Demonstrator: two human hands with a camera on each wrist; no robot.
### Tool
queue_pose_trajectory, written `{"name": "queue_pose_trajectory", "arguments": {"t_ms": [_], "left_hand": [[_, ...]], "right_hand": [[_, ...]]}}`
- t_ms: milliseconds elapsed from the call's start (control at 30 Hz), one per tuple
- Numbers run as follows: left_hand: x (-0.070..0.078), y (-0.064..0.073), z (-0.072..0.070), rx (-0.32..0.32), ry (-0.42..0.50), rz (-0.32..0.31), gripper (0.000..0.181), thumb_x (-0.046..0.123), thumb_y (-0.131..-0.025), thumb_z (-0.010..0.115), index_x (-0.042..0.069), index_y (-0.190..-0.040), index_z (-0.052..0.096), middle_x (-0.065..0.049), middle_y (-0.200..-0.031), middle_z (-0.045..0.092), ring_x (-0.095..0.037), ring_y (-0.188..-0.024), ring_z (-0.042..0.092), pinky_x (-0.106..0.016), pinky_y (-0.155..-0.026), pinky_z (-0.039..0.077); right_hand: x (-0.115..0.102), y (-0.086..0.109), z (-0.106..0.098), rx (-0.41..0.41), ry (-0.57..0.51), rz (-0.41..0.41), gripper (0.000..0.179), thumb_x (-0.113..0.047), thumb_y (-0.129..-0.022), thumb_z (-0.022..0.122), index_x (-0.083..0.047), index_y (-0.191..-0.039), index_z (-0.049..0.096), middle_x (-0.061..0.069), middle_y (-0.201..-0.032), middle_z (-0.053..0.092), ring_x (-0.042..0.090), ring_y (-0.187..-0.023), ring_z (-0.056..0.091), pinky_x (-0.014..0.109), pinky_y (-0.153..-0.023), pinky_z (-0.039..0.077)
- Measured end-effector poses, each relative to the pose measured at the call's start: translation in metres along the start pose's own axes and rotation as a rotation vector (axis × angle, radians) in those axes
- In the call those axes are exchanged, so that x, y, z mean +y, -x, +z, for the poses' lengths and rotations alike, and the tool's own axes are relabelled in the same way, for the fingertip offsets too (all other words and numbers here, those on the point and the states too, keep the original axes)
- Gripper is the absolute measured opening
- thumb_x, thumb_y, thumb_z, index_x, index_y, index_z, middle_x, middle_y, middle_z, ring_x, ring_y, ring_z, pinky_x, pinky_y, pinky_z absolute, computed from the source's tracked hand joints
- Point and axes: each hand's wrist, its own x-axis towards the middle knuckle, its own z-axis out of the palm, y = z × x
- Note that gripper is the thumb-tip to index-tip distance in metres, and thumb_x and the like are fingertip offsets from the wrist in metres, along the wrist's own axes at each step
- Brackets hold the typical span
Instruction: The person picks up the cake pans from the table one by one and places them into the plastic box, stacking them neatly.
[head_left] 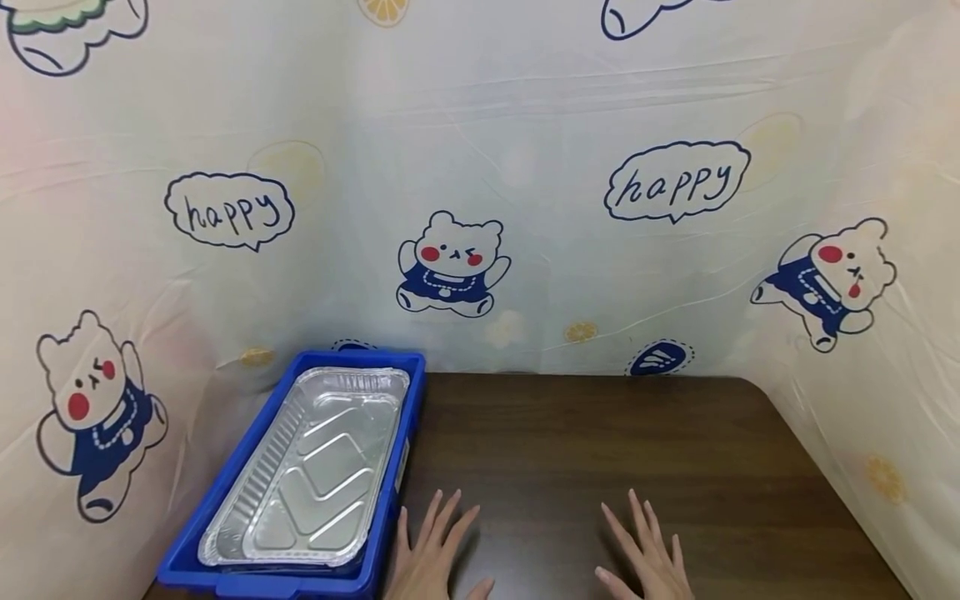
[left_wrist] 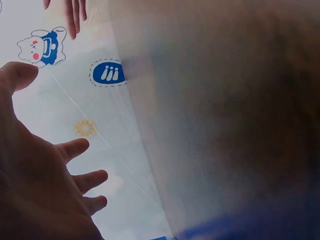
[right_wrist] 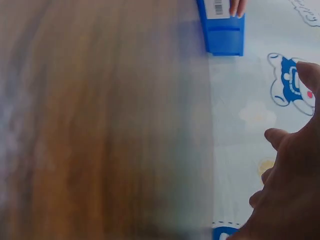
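In the head view my left hand (head_left: 429, 557) is over the near part of the table, fingers spread, beside the right wall of a blue bin (head_left: 386, 508). A rectangular aluminium foil tray (head_left: 330, 467) with a ridged bottom sits inside that bin. Farther right, my right hand (head_left: 648, 560) is over the brown table too, its fingers spread and holding nothing. The left wrist view shows the left palm (left_wrist: 45, 180) with fingers and thumb apart and nothing between them. From the right wrist, the right hand (right_wrist: 292, 170) likewise has its fingers extended.
A dark wood-grain table (head_left: 585, 450) lies under both hands. Pale cloth (head_left: 525, 150) printed with bears, orange slices and "happy" bubbles hangs behind the table and along both sides. A white barcode label (right_wrist: 218, 9) is stuck on the bin's outer wall.
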Motion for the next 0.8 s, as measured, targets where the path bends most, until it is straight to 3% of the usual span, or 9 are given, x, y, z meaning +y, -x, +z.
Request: {"name": "queue_pose_trajectory", "arguments": {"t_ms": [100,300,533,667,800], "left_hand": [[0.001,-0.005,0.001,-0.026,0.037,-0.023,0.083,0.074,-0.073,0.059,0.024,-0.139,0.051,-0.008,-0.146,0.044,-0.035,-0.135,0.036,-0.072,-0.093,0.023],[0.004,-0.015,0.003,-0.054,0.066,-0.048,0.081,0.067,-0.072,0.066,0.022,-0.138,0.052,-0.009,-0.146,0.043,-0.036,-0.135,0.035,-0.073,-0.095,0.021],[0.011,-0.035,0.01,-0.061,0.131,-0.113,0.078,0.055,-0.074,0.072,0.022,-0.141,0.047,-0.01,-0.148,0.04,-0.038,-0.137,0.031,-0.065,-0.109,-0.002],[0.009,-0.048,0.016,-0.051,0.133,-0.148,0.075,0.053,-0.076,0.072,0.022,-0.14,0.048,-0.011,-0.148,0.04,-0.037,-0.138,0.03,-0.069,-0.105,0.006],[0.007,-0.053,0.024,-0.067,0.141,-0.176,0.073,0.053,-0.077,0.072,0.022,-0.139,0.048,-0.012,-0.148,0.04,-0.037,-0.139,0.029,-0.07,-0.104,0.008]], "right_hand": [[0.005,-0.009,-0.003,-0.031,-0.044,-0.01,0.069,-0.038,-0.094,0.059,-0.028,-0.153,0.024,0.009,-0.161,-0.008,0.046,-0.141,-0.011,0.07,-0.096,-0.024],[0.009,-0.033,-0.005,-0.051,0.009,0.001,0.069,-0.044,-0.093,0.058,-0.038,-0.152,0.022,0.004,-0.161,-0.01,0.046,-0.142,-0.01,0.074,-0.096,-0.019],[0.007,-0.053,-0.015,-0.103,0.039,0.078,0.07,-0.051,-0.093,0.054,-0.036,-0.152,0.021,0.003,-0.16,-0.011,0.041,-0.142,-0.013,0.078,-0.095,-0.014],[0.011,-0.062,-0.014,-0.099,0.083,0.099,0.071,-0.054,-0.093,0.052,-0.031,-0.153,0.022,0.006,-0.16,-0.011,0.041,-0.143,-0.013,0.079,-0.094,-0.011],[0.017,-0.07,-0.013,-0.057,0.115,0.068,0.069,-0.054,-0.093,0.052,-0.035,-0.152,0.022,0.005,-0.161,-0.009,0.041,-0.143,-0.01,0.079,-0.096,-0.009]]}}
